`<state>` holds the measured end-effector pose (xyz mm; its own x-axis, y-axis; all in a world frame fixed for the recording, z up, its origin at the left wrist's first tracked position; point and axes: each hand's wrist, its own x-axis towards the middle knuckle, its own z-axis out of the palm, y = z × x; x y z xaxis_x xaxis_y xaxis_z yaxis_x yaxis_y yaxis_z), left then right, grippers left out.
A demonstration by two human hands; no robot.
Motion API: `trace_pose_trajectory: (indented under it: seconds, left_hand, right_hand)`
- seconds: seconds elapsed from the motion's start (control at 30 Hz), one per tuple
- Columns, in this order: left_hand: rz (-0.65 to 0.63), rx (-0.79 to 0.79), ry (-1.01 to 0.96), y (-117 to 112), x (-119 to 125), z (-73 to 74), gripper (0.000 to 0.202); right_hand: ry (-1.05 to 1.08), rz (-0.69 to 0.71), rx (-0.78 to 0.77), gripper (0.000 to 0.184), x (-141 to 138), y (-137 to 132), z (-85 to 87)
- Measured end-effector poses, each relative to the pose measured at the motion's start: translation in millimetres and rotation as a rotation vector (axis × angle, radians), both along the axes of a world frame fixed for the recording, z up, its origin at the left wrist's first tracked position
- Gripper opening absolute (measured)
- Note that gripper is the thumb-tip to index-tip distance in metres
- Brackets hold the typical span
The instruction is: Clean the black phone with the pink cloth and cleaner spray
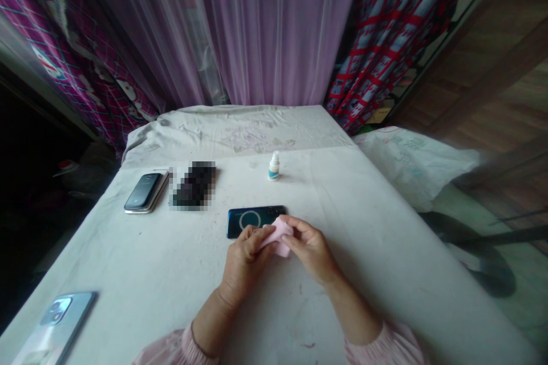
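A small pink cloth [280, 238] is pinched between my two hands above the table. My left hand [245, 256] grips its left side, thumb and fingers closed on it. On the other side, my right hand [313, 248] holds the cloth between thumb and fingertips. Just beyond the hands lies a dark blue phone [240, 221] with a pale ring on its upturned back; the cloth and fingers cover its near right part. Farther back stands a small white spray bottle [274, 167] with a teal label, upright and touched by neither hand.
At the left, a dark phone [144, 191] rests on another flat device, beside a pixelated dark object [194, 185]. A silvery-blue phone [64, 328] lies at the near left corner of the cloth-covered table [363, 228]. Purple curtains [278, 28] hang behind; a white plastic bag [415, 159] is at the right.
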<state>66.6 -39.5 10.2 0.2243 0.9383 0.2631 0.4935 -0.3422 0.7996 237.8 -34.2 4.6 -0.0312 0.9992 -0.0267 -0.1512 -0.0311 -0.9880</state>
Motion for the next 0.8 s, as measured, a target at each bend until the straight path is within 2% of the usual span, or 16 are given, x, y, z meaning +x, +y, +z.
trace_pose_trajectory:
  seconds: [0.13, 0.23, 0.37, 0.53, 0.7, 0.8]
  left_hand:
    - [0.041, 0.057, 0.009, 0, 0, 6.5, 0.018]
    - [0.040, 0.086, -0.049, 0, -2, 8.7, 0.013]
    - [0.035, -0.146, -0.136, -2, -1, 2.9, 0.019]
    - [0.094, -0.390, -0.499, 1, 2, -4.1, 0.028]
    - [0.053, -0.476, -0.617, 6, 3, -6.9, 0.032]
    - [0.002, -0.475, -0.628, 6, 4, -8.2, 0.032]
  right_hand:
    - [-0.338, -0.064, 0.260, 0.018, 2, 1, -0.7]
    - [-0.479, -0.110, 0.334, 0.016, 7, 1, 2.5]
    - [-0.387, -0.042, 0.132, 0.028, 8, 0, 1.8]
    - [-0.232, -0.042, -0.067, 0.043, 0, 0, 0.8]
    - [-0.022, 0.073, -0.219, 0.054, -5, -1, 10.5]
    - [-0.007, 0.101, -0.251, 0.046, -5, -3, 12.2]
